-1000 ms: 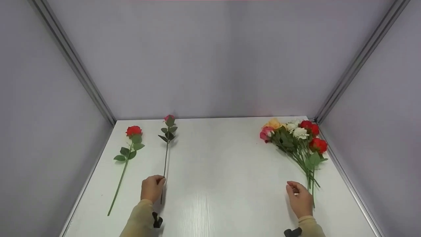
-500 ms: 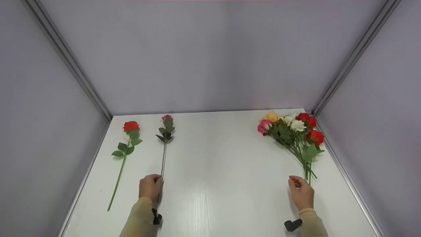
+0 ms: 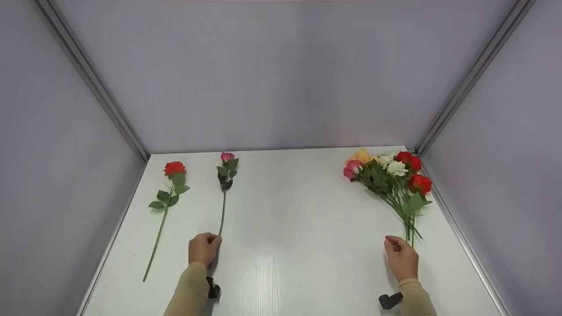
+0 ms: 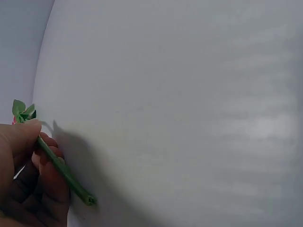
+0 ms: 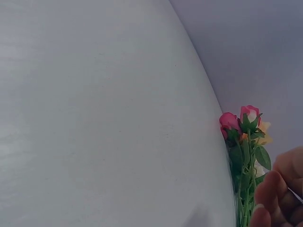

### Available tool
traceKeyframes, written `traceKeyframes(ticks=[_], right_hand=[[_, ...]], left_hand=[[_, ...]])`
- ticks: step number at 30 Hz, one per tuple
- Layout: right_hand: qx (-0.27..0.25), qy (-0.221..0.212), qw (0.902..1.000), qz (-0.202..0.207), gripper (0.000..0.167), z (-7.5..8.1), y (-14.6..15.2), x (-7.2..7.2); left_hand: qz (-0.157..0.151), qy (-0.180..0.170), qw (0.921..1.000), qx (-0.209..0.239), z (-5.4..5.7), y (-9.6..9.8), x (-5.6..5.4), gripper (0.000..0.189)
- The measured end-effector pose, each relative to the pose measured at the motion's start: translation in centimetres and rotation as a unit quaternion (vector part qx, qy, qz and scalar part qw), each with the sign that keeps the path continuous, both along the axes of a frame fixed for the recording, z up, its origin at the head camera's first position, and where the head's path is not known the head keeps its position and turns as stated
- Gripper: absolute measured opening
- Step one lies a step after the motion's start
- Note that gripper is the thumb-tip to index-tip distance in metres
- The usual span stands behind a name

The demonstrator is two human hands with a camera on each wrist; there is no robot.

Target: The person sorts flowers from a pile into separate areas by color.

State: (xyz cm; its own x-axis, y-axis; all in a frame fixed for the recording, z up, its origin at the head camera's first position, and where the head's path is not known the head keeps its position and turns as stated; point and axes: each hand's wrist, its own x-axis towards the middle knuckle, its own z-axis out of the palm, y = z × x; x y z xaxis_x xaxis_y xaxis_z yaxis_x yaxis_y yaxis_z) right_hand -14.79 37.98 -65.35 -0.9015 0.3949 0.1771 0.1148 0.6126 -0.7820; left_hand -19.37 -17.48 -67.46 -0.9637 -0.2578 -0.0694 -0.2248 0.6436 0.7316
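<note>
My left hand (image 3: 203,249) pinches the lower stem of a pink rose (image 3: 227,156) between thumb and fingers. In the left wrist view the green stem (image 4: 66,175) sticks out past the fingers, its cut end over the white surface. To the left of it lies a red rose (image 3: 174,168) with a long leafy stem, untouched. My right hand (image 3: 401,258) hovers near the stem ends of a flower pile, fingers loosely bent and nothing between them. That pile holds a yellow flower (image 3: 362,156), pink roses (image 5: 229,124), white flowers (image 3: 397,168) and red flowers (image 3: 420,183).
The white tabletop (image 3: 281,210) stretches between the two flower groups. Grey panels (image 3: 281,74) stand at the back and both sides, with metal posts (image 3: 474,74) in the corners.
The pink rose in my left hand has turned a little, its leaves now lying closer to the stem and its bloom shifted slightly right. The right hand has stayed nearly still; the camera view has tilted slightly.
</note>
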Motion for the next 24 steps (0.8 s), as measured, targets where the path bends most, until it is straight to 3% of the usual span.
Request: traceKeyframes(ticks=[10,16,24], right_hand=[[0.000,-0.015,0.9998,-0.012,0.018,-0.4,0.2,0.5],[-0.008,-0.017,0.9998,-0.008,0.017,-0.5,0.0,0.3],[-0.013,-0.032,0.9994,0.001,0.019,-0.6,0.2,0.1]], left_hand=[[0.022,-0.017,0.9991,0.031,-0.7,0.1,-0.2,0.015],[0.030,-0.004,0.9993,0.023,-1.3,0.2,-0.2,0.014],[0.041,-0.005,0.9990,0.019,-0.8,0.3,0.5,0.017]])
